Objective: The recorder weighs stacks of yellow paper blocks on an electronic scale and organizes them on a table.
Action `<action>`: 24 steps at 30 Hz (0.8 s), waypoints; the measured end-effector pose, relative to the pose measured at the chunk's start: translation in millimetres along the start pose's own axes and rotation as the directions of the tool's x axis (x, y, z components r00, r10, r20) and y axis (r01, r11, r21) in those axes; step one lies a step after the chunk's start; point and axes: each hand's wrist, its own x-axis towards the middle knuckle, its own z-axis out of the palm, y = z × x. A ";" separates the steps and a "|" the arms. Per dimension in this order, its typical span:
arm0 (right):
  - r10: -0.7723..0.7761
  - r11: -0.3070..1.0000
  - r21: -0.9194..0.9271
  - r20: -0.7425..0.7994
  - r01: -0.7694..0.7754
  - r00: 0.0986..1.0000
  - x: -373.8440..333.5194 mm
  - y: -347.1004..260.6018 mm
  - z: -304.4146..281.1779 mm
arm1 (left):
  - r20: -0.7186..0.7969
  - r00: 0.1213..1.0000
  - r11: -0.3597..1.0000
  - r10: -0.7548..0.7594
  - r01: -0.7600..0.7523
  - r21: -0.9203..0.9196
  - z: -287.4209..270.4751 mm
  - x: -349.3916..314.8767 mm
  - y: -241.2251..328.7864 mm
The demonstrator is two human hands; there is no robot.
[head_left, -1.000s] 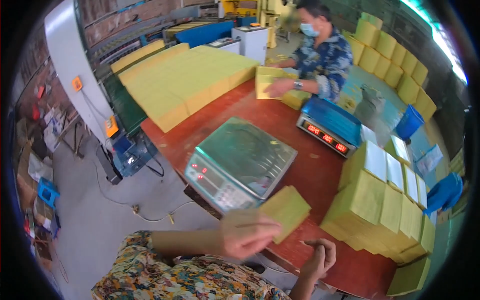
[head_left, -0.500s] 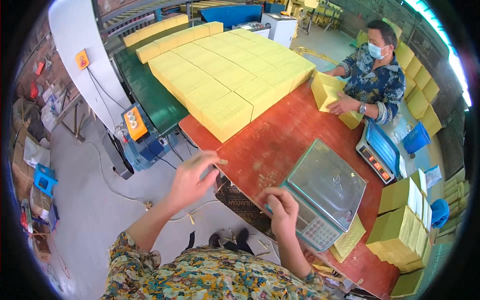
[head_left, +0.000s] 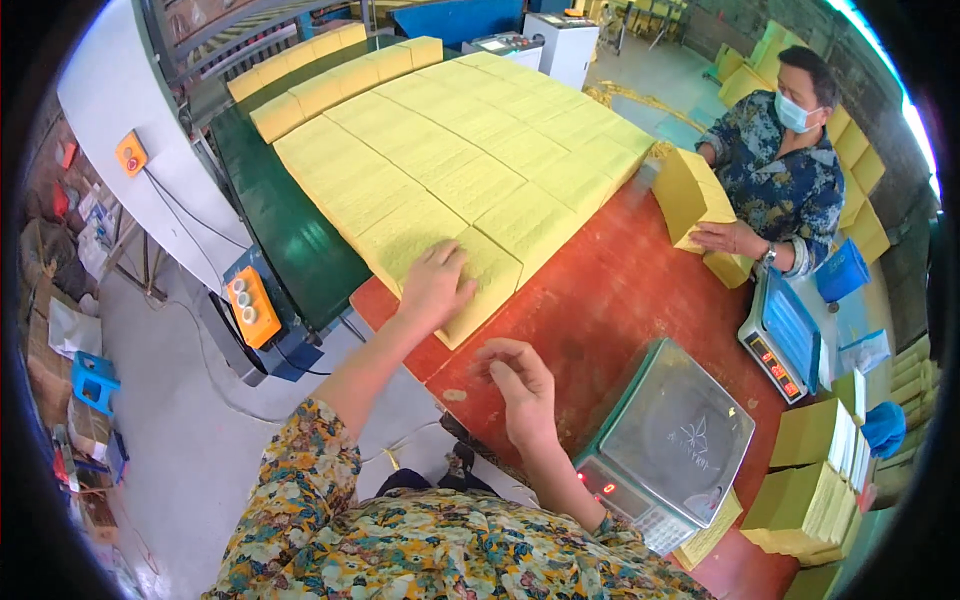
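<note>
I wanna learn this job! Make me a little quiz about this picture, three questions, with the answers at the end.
1. Pick one: what is the person's left hand resting on?
A) a blue stool
B) a yellow block
C) an orange button box
2. True or false: the person's right hand is gripping a yellow block too.
3. How many weighing scales stand on the red table?

Key:
1. B
2. False; no block is in it.
3. Two: a near scale beside the right forearm, and a far scale by the co-worker.
</note>
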 end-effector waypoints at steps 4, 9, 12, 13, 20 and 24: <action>0.034 0.997 -0.062 -0.092 -0.040 0.995 18.7 4.6 -4.7 | -0.026 0.999 0.997 0.039 -0.037 0.073 7.6 -7.9 2.8; -0.086 0.991 -0.114 -0.177 0.066 0.980 7.9 19.7 -3.9 | 0.052 0.980 0.980 0.190 -0.186 -0.072 -13.7 -46.0 27.0; -0.101 0.964 -0.265 -0.335 0.009 0.937 -16.6 27.1 -3.6 | 0.089 0.970 0.964 0.227 -0.211 -0.161 -35.3 -88.4 54.8; -0.090 0.931 -0.361 -0.372 -0.054 0.924 -28.4 28.5 -1.9 | 0.137 0.964 0.962 0.227 -0.200 -0.188 -44.3 -99.8 61.3; -0.164 0.963 -0.269 -0.551 0.012 0.818 -110.7 72.5 8.8 | 0.174 0.909 0.924 0.378 -0.358 -0.136 -66.4 -112.2 48.1; 0.212 0.977 0.133 -0.619 -0.165 0.756 -132.9 123.5 29.3 | 0.221 0.914 0.936 0.339 -0.305 -0.175 -48.7 -109.3 44.2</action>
